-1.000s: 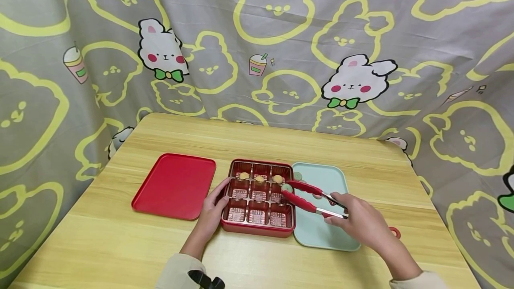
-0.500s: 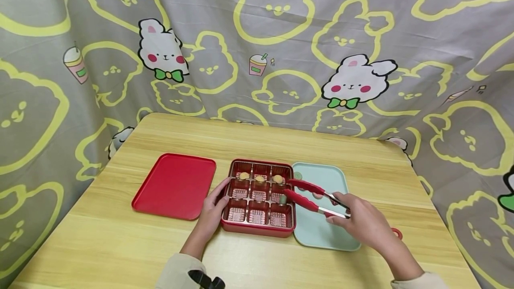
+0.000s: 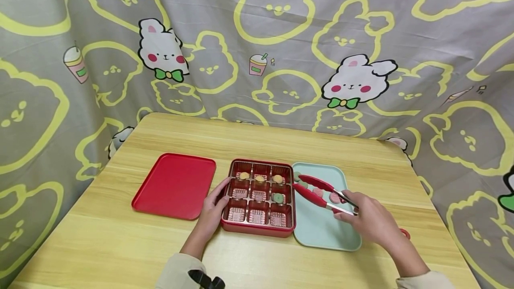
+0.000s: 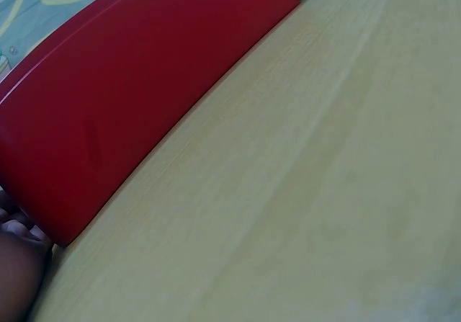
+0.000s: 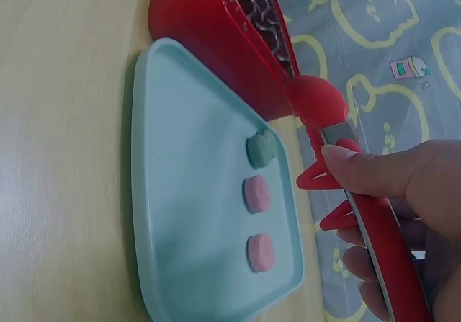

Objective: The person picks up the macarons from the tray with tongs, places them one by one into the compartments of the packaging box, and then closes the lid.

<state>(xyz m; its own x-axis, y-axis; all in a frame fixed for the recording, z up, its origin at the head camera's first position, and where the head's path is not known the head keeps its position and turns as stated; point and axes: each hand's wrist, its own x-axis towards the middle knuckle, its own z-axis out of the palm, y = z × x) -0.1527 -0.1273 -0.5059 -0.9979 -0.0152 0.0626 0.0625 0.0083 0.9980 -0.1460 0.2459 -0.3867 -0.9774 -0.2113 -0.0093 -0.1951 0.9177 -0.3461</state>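
Note:
A red box (image 3: pixel 257 230) with a grid of compartments sits mid-table. Three yellow macarons (image 3: pixel 278 179) occupy its back row, and a green macaron (image 3: pixel 278 198) lies in the right compartment of the middle row. My left hand (image 3: pixel 209 211) rests against the box's left side, fingers extended along it. With my right hand (image 3: pixel 367 217) I hold red-tipped tongs (image 3: pixel 311 196), spread apart with nothing between the tips, over the mint tray (image 3: pixel 321 237). Below the tongs are green macarons (image 3: pixel 303 185) and pink macarons (image 3: pixel 334 197); the right wrist view shows the pink macarons (image 5: pixel 257 194) more clearly.
A red lid (image 3: pixel 174 186) lies flat on the wooden table (image 3: pixel 257 262) left of the box. The mint tray is close against the box's right side. A patterned curtain (image 3: pixel 257 35) hangs behind the table.
The green macaron left the tongs and dropped into the box's middle-right compartment, first on edge, now flat. My right hand and the tongs moved right, over the tray. My left hand stayed still.

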